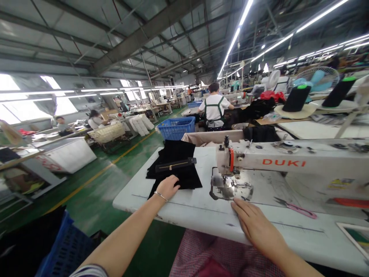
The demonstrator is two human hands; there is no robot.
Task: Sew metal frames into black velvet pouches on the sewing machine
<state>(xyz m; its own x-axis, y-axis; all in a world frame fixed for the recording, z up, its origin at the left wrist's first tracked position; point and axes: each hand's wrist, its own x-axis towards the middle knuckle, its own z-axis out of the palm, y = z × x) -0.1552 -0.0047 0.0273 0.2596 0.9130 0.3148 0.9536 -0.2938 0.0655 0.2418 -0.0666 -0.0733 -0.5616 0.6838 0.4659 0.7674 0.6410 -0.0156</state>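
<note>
A stack of black fabric pieces [184,179] lies on the left of the white sewing table, with a dark zipper strip [175,165] across it. The strip shows a gold-coloured zip and pull. On the near edge of the stack rests my left hand [167,188], open, its fingertips on the cloth; the fingers are partly hidden. My right hand [256,227] lies flat and open on the table, its fingertips close to the needle plate [230,188] of the sewing machine [271,161]. No fabric shows under the presser foot.
Pink-handled thread snips [301,209] lie right of my right hand. A blue basket [62,246] with dark cloth stands at lower left, another blue basket [177,128] beyond the table. A co-worker [213,107] sits ahead. Black thread cones [296,98] stand at back right.
</note>
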